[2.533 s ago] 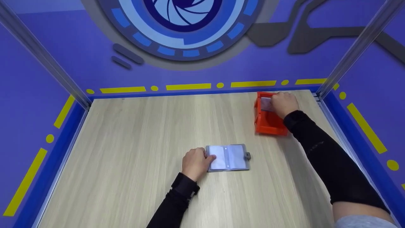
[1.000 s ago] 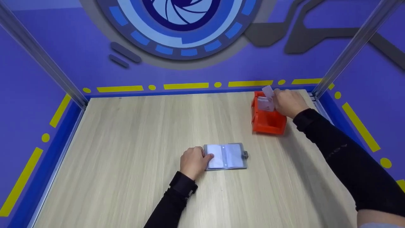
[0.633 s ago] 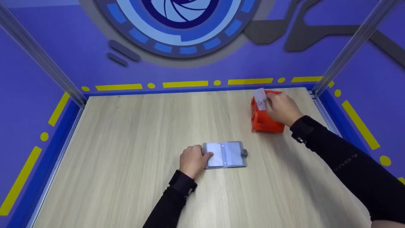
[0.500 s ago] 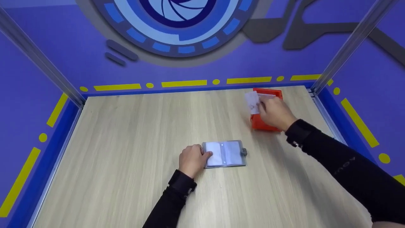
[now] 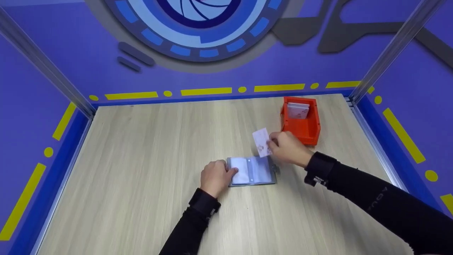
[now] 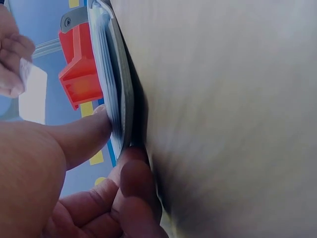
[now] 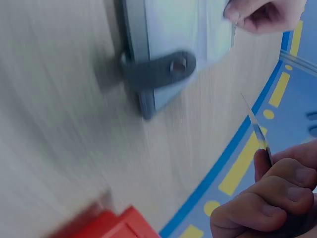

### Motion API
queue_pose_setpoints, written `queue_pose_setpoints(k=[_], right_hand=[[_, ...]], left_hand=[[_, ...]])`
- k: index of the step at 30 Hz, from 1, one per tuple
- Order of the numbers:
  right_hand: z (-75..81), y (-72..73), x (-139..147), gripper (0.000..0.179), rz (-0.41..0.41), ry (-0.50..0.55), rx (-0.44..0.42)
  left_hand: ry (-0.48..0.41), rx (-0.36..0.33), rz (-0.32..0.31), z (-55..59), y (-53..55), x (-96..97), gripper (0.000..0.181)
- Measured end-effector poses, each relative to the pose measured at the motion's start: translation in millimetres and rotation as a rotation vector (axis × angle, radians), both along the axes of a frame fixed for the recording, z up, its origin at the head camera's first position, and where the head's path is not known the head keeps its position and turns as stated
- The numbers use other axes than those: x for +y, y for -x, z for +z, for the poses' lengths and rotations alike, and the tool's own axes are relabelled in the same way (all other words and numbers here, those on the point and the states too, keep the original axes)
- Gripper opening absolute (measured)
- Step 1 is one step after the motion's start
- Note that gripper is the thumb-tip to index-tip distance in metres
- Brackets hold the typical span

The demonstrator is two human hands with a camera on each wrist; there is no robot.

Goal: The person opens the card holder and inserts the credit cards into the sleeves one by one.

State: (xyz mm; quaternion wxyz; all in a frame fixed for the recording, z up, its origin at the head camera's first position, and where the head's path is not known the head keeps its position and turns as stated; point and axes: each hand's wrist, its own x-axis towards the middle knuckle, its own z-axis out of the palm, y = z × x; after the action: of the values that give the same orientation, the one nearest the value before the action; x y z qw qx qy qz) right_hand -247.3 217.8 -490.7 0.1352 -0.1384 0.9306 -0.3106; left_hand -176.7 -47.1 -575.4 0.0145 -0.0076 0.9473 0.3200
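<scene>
A grey card holder (image 5: 262,171) with clear sleeves lies spread flat on the table, its snap strap (image 7: 163,69) at the right edge. My left hand (image 5: 215,177) pinches its left edge, thumb over the sleeves and fingers curled beneath the cover in the left wrist view. My right hand (image 5: 289,147) pinches a pale printed card (image 5: 262,142) by its right edge. The card is tilted and overlaps the holder's far right corner in the head view. Behind the right hand stands a red bin (image 5: 302,129) with several more cards (image 5: 298,110) leaning at its back.
The pale wood table (image 5: 148,152) is bounded by blue and purple panels (image 5: 191,79) at the back and both sides. Metal posts (image 5: 393,49) rise at the back corners.
My right hand has drawn a card out of the red bin and carried it left and nearer, to the holder's far edge. My left hand keeps its grip on the holder.
</scene>
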Motion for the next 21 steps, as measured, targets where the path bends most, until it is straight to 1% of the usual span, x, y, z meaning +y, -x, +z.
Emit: queue_pose_setpoints(k=[4, 8, 12, 17, 21], right_hand=[[-8.4, -7.8, -5.5, 0.020, 0.015, -0.022, -0.113], [-16.6, -12.3, -9.4, 0.021, 0.039, -0.054, -0.179], [-24.4, -14.9, -12.6, 0.027, 0.061, -0.090, -0.196], [-33.3, -17.7, -14.5, 0.022, 0.112, -0.092, -0.178], [-38.7, -19.9, -15.0, 0.034, 0.136, -0.069, -0.168]], left_hand=[[0.003, -0.004, 0.000, 0.9, 0.4, 0.0, 0.042], [0.012, -0.001, 0.005, 1.1, 0.6, 0.1, 0.042], [0.007, 0.000, 0.006, 0.9, 0.4, 0.1, 0.042], [-0.009, -0.002, 0.004, 0.3, 0.0, 0.3, 0.041], [-0.014, -0.008, 0.006, 1.1, -0.5, 0.1, 0.042]])
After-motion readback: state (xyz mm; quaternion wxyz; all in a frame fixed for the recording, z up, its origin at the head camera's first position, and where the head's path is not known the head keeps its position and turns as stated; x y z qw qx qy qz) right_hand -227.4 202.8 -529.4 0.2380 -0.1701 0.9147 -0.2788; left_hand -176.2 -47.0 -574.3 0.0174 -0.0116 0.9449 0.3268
